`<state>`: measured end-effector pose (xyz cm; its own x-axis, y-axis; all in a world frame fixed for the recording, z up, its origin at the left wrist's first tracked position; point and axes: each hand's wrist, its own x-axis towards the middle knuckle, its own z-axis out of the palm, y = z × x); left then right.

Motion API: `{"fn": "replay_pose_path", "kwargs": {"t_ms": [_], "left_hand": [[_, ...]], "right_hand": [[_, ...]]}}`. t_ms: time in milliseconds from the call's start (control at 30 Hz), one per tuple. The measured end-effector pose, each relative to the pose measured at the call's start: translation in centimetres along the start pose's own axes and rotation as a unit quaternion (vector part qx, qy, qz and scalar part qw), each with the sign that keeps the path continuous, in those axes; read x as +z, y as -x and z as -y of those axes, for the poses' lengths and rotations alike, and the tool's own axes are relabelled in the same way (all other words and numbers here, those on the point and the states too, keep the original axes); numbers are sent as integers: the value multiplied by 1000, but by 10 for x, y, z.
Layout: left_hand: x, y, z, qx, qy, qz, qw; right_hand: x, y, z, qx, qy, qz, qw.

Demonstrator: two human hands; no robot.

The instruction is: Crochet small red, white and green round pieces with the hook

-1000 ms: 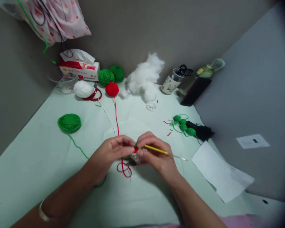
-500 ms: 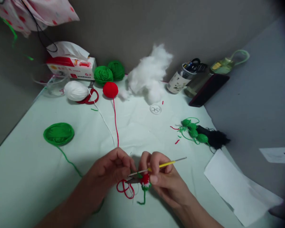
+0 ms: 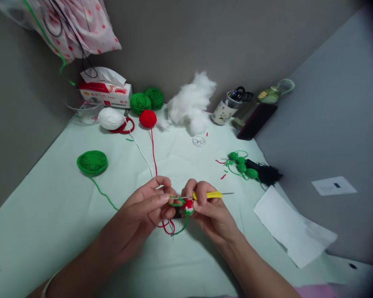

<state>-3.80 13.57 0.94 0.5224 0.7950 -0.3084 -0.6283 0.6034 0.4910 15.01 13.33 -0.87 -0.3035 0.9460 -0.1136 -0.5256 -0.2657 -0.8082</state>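
My right hand (image 3: 213,211) is closed on a crochet hook with a yellow handle (image 3: 214,195) and thin metal ends. Its fingers also grip a small crocheted piece (image 3: 189,206) in red, white and green, with a green tail hanging below. My left hand (image 3: 149,203) pinches green yarn (image 3: 175,203) by the hook's left end; the exact fingertip contact is partly hidden. Below the fingers lie loops of red yarn (image 3: 168,227). A dark object between the hands is too covered to name.
Behind my hands are a red yarn ball (image 3: 148,118), a white yarn ball (image 3: 111,118), red-handled scissors (image 3: 128,126) and white stuffing (image 3: 189,101). A green yarn skein (image 3: 92,163) lies left. To the right are green crocheted pieces (image 3: 241,166), black yarn (image 3: 269,174) and white paper (image 3: 294,227).
The hook has turned from slanting up rightward to nearly level. The view has shifted, and both hands appear higher in it. The green tail now hangs toward the lower left.
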Motion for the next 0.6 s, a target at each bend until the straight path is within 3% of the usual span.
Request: {"fn": "replay_pose_path", "kwargs": {"t_ms": [200,367,467,600], "left_hand": [[7,1,4,28,-39,-20,999],[10,2,2,118,-201,-5,973],[9,3,-8,156,-373,-14,915],[7,7,-22,187,-569,-75,797]], "right_hand": [[3,2,0,-4,-47,14,999],[4,6,11,-12,-74,0,997],[6,7,16,-14,-93,-1,996],[9,7,15,10,-95,-5,995]]}}
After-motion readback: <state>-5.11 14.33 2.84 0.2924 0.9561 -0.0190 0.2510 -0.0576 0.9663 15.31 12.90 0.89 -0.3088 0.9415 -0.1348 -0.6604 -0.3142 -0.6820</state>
